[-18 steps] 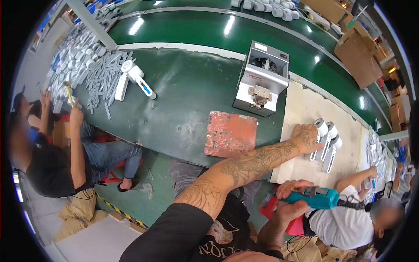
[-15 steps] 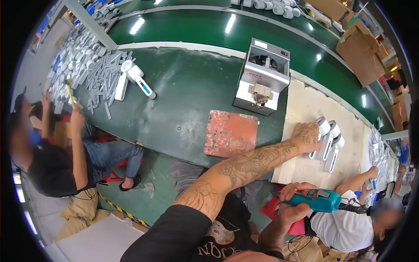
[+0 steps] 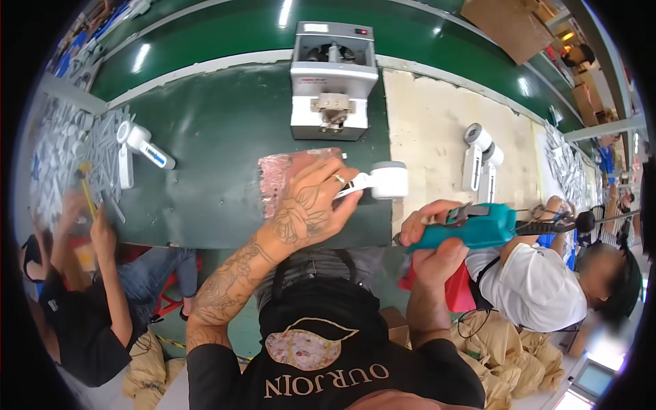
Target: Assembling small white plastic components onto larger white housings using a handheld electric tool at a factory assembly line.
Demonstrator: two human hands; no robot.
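Observation:
My left hand [image 3: 311, 201] is closed round the handle of a white handheld device with a drum-shaped head [image 3: 389, 180]. The head sticks out to the right of my fingers, and the hand hides most of the handle. Under this hand lies a worn red square plate [image 3: 273, 172], partly covered. My right hand [image 3: 437, 256] grips a teal electric screwdriver [image 3: 471, 229] near the table's front edge. Its tip points left toward the held device, apart from it, and a dark coiled cord runs off to the right.
A grey and white machine [image 3: 333, 82] stands behind the plate. Two similar white devices [image 3: 482, 154] lie on the cream board [image 3: 430, 130]; more [image 3: 142, 145] lie at left beside heaped grey parts [image 3: 96, 154]. People work on both sides. A green conveyor [image 3: 225, 34] runs behind.
My left hand has come from the cream board to above the red plate, bringing one white device with it. The right hand still holds the electric screwdriver. The view has turned right.

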